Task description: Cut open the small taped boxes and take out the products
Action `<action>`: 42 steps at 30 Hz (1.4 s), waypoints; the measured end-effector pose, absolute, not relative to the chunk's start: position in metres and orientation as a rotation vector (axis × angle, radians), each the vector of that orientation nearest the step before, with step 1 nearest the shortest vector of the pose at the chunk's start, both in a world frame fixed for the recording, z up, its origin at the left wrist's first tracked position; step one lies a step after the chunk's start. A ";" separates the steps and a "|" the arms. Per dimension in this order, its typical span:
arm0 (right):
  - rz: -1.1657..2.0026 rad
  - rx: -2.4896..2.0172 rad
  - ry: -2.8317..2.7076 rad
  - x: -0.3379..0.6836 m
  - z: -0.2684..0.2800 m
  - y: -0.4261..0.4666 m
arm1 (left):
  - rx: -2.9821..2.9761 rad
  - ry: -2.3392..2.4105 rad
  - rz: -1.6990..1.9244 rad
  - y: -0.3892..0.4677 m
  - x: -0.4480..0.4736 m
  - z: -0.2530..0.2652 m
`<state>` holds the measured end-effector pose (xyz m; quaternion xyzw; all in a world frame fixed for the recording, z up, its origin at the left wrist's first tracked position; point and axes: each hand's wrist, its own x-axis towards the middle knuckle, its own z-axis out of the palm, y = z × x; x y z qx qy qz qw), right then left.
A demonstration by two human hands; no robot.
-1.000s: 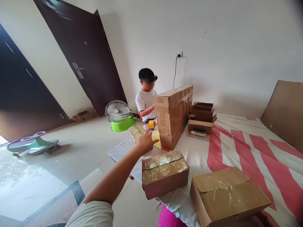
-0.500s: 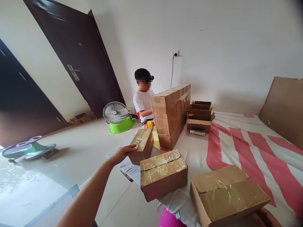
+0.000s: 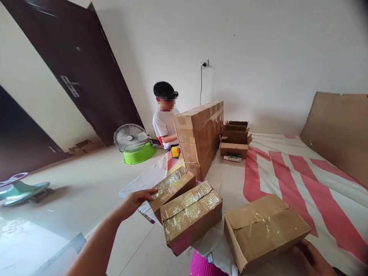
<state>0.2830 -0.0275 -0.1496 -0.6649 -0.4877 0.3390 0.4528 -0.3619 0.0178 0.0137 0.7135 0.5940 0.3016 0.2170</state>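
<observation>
My left hand (image 3: 139,201) grips the near end of a taped cardboard box (image 3: 172,188), thumb and fingers at its left edge. Close against that box, and partly in front of it, rests a second taped cardboard box (image 3: 191,212). On the right, my right hand (image 3: 312,255) holds a third cardboard box (image 3: 267,220) by its lower right edge; some fingers are hidden beneath it. Clear tape shines on the box tops. A yellow and red tape dispenser (image 3: 175,152) lies behind the left box.
Stacked taped boxes (image 3: 201,134) stand on the sheet-covered table (image 3: 232,180). Behind are open boxes (image 3: 234,140) and a small box (image 3: 232,157). A person (image 3: 165,122) sits beyond the stack. A fan (image 3: 130,138) on a green basin (image 3: 140,153) stands left.
The left box has turned clockwise and come closer to the middle box, my left hand still on it. More of my right hand shows at the right box. The view has swung slightly right.
</observation>
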 end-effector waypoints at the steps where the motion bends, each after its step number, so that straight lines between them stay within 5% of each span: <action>1: 0.812 -1.651 -1.203 0.282 -0.149 -0.027 | 2.030 1.720 0.837 0.014 -0.356 0.020; 5: 0.724 -1.604 -1.240 0.279 -0.152 -0.026 | 2.392 1.831 0.836 -0.013 -0.297 0.052; 9: 0.702 -1.527 -1.284 0.275 -0.148 -0.028 | 2.770 1.102 0.110 -0.041 -0.208 0.066; 12: 0.708 -1.515 -1.332 0.272 -0.141 -0.031 | 2.777 1.232 -0.080 -0.038 -0.164 0.046; 17: 0.652 -1.500 -1.398 0.270 -0.129 -0.036 | 2.812 1.828 0.354 -0.018 -0.130 0.002; 22: 0.588 -1.499 -1.470 0.263 -0.120 -0.046 | 2.700 1.512 0.967 -0.047 -0.069 -0.012; 42: 0.014 -1.960 -1.903 0.428 -0.107 -0.113 | 2.524 1.146 1.254 -0.038 0.034 -0.051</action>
